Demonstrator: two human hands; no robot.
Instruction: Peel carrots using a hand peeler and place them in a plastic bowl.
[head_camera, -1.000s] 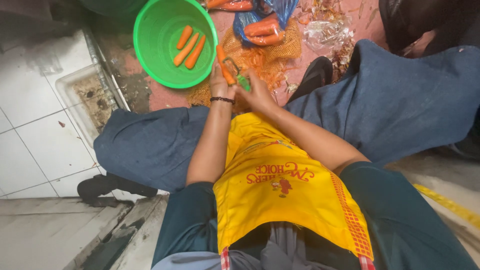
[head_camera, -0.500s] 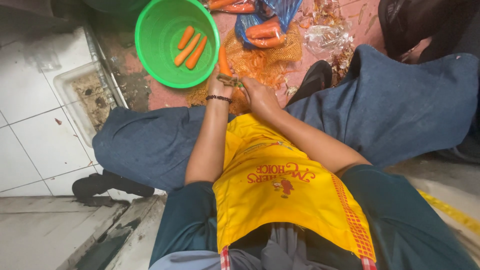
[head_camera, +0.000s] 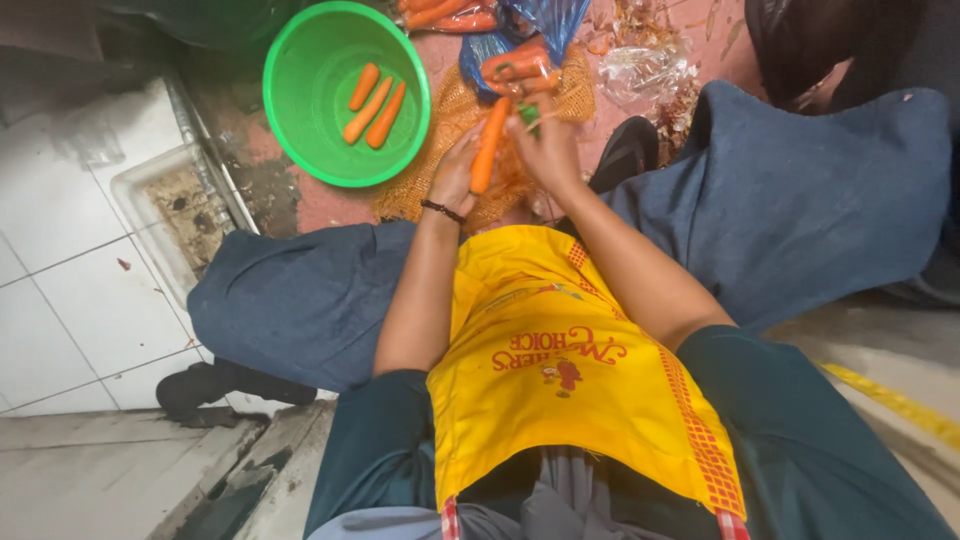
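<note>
Seated low over a reddish floor, knees spread wide in blue trousers, yellow apron across the lap. Left hand, a dark band at the wrist, wrapped around the lower part of a carrot, fingers pressed together on it, carrot held nearly upright over a piece of orange mesh sacking on the floor. Right hand just beside the carrot's upper half, fingers curled around a small green-handled peeler held against the carrot; blade too small to make out.

Toward the far left of the floor, a round green bowl with three peeled carrots lying side by side inside. At the far edge, beyond the hands, a blue plastic bag with more carrots spilling out, touching the sacking. Near the bag, to its right, crumpled clear plastic and scattered peelings. On the left, white tiles and a grimy clear tray, well apart from the hands. A dark shoe just right of the right hand.
</note>
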